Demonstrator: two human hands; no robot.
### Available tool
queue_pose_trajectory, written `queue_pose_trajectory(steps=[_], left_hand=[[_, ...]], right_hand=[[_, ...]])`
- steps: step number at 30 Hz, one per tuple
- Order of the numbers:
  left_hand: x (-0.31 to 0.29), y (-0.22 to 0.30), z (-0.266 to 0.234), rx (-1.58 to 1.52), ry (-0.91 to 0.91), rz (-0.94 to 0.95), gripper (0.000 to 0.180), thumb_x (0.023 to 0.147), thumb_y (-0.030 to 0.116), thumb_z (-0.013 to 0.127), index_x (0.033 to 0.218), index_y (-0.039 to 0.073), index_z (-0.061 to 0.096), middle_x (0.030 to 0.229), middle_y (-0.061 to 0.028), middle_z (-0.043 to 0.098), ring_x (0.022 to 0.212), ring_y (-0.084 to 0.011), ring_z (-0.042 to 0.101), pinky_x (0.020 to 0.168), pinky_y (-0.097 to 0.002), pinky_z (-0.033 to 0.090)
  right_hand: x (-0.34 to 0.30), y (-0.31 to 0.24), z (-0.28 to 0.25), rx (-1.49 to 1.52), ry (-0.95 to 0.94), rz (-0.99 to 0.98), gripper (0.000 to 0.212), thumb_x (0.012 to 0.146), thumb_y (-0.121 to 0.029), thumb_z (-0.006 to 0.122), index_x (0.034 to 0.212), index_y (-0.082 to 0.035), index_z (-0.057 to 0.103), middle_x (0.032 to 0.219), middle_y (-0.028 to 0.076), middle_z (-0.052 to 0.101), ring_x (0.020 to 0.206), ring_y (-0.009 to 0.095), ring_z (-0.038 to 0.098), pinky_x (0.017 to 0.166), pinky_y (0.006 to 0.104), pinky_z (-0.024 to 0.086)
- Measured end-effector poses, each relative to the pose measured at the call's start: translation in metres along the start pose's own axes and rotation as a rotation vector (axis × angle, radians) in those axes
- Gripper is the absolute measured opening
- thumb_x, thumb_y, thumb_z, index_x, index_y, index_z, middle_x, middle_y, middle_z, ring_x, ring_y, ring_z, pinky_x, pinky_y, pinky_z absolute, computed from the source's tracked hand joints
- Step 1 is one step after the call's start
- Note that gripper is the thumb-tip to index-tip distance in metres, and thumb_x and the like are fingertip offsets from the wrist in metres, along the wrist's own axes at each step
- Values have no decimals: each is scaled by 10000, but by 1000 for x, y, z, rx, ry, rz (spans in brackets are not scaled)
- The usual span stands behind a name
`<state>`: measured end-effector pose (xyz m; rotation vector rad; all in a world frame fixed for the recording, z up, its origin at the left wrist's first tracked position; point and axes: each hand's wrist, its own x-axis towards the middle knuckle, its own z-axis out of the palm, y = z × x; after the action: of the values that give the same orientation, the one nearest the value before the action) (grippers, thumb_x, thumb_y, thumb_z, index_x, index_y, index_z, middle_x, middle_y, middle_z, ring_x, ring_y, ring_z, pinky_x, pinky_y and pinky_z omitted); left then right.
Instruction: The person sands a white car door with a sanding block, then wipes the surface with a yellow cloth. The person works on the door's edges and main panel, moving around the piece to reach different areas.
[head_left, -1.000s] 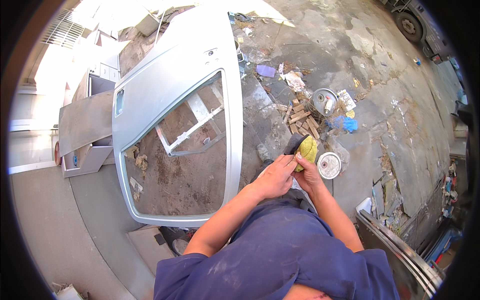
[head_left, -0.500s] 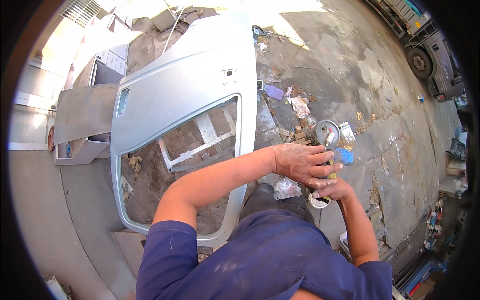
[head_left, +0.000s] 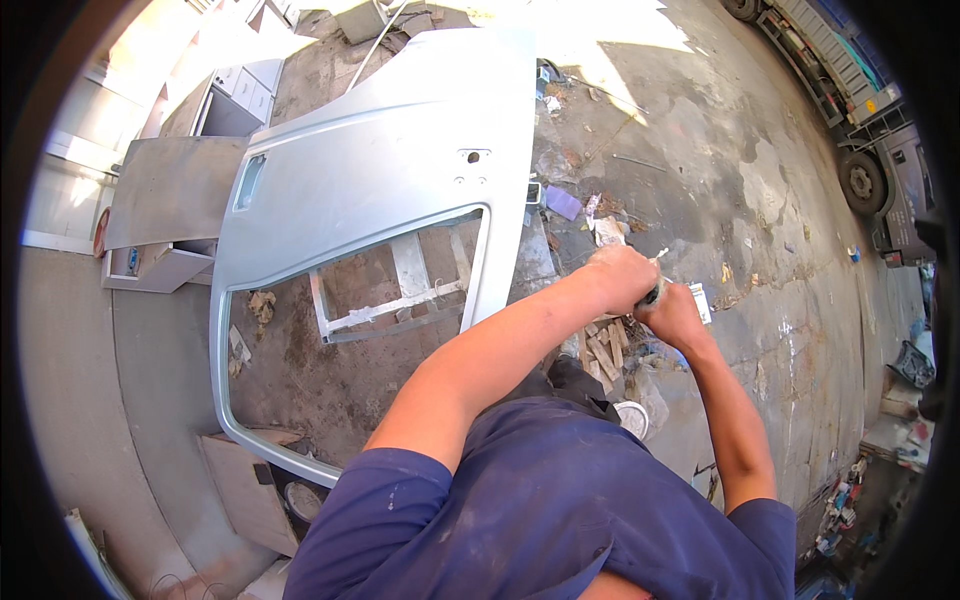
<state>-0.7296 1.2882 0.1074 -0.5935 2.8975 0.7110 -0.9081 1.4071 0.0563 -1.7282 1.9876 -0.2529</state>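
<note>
My left hand (head_left: 628, 277) is closed, fingers curled away from view. Just right of it and slightly nearer, my right hand (head_left: 672, 316) is also closed. A small dark object (head_left: 652, 292) shows between the two fists; most of it is covered, so its kind cannot be made out. A thin pale tip sticks up beyond them. Left of my forearms stands a light silver-blue vehicle door shell (head_left: 380, 140) with an open window frame. By my legs, partly behind my shirt, is a white tub (head_left: 632, 418).
Wood scraps (head_left: 604, 352) lie below my hands, with a white printed packet (head_left: 702, 302) to the right. A purple piece (head_left: 563, 203) and crumpled litter lie farther off. Grey cabinets (head_left: 225, 110) stand at the left, a truck (head_left: 868, 185) at the far right.
Both hands have moved up and away from above the white tub, and their fingers have curled into fists. The round metal can seen before is now hidden behind them. The view has shifted slightly.
</note>
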Motion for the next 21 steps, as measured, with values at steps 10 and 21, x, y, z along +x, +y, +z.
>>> queue_pose_trajectory(steps=[10, 21], left_hand=[[94, -63, 60, -160, -133, -154, 484, 787, 206, 851, 1225, 22, 761, 1092, -280, 817, 1079, -475, 794, 957, -531, 628], [106, -85, 66, -1070, 418, -209, 624, 1006, 14, 768, 1599, -2, 576, 1513, -154, 649, 1205, -209, 735, 1047, -378, 625]], right_hand=[[61, 56, 15, -30, 3, -43, 316, 891, -288, 813, 1129, -81, 792, 1060, 265, 825, 1052, 482, 794, 949, 582, 625], [76, 119, 3, 643, 148, -109, 745, 1025, -297, 806, 1646, -38, 487, 1366, 208, 778, 1247, 387, 776, 1079, 475, 590]])
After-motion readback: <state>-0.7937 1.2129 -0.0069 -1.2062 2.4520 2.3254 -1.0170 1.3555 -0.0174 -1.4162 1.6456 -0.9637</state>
